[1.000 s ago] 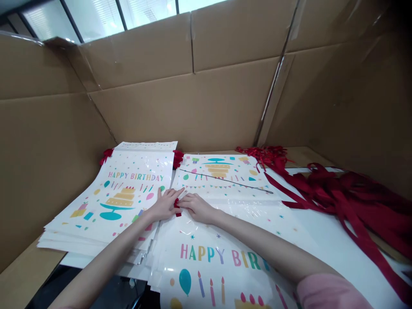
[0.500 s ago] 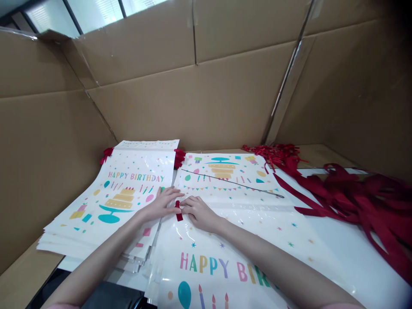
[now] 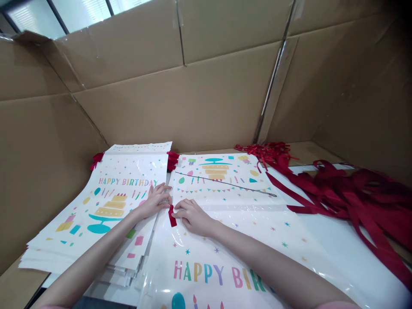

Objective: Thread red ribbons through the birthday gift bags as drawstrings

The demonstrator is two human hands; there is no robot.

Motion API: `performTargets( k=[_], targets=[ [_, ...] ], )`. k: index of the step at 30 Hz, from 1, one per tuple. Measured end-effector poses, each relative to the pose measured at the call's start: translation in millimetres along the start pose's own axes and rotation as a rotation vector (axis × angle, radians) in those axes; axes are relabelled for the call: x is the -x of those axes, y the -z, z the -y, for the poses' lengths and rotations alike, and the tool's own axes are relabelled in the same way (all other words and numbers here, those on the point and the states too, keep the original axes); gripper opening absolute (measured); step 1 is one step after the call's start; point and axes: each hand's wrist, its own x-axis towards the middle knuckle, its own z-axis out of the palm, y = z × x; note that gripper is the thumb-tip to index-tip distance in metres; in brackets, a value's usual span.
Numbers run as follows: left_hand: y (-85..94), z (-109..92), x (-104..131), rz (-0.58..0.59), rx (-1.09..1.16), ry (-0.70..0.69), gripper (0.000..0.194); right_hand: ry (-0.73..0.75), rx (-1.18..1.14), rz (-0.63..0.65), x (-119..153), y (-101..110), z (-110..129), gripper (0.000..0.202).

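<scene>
A short red ribbon (image 3: 173,219) lies at the left edge of a white printed birthday sheet (image 3: 222,253), by its fold crease. My left hand (image 3: 154,202) pinches the ribbon's upper end between thumb and forefinger, its other fingers stretched out. From the right, my right hand (image 3: 192,218) has its thumb and forefinger closed at the ribbon's side; its other fingers are curled. Beyond the hands, a long thin dark cord or wire (image 3: 225,183) with a loop at its right end rests across the sheet's folded-over top.
A stack of similar birthday sheets (image 3: 109,189) with red ribbon bunches at its upper corners lies to the left. On the right are loose red ribbons (image 3: 360,201) and a pile of thin red tassels (image 3: 267,151). Tall cardboard walls (image 3: 180,107) surround the work surface.
The view has shifted, so everything sits slightly further left. My fingers have drawn a little apart around the ribbon, showing more of it.
</scene>
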Motion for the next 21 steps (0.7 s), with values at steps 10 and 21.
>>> performTargets(
  k=[10, 21],
  targets=[
    [3.1, -2.5, -11.6, -0.01, -0.17, -0.157, 0.013, 0.015, -0.009, -0.013, 0.2, -2.2, -1.8, 0.042],
    [26.2, -23.0, -31.2, 0.148, -0.37, -0.394, 0.021, 0.01, -0.004, -0.015, -0.5, -3.0, -2.8, 0.042]
  ],
)
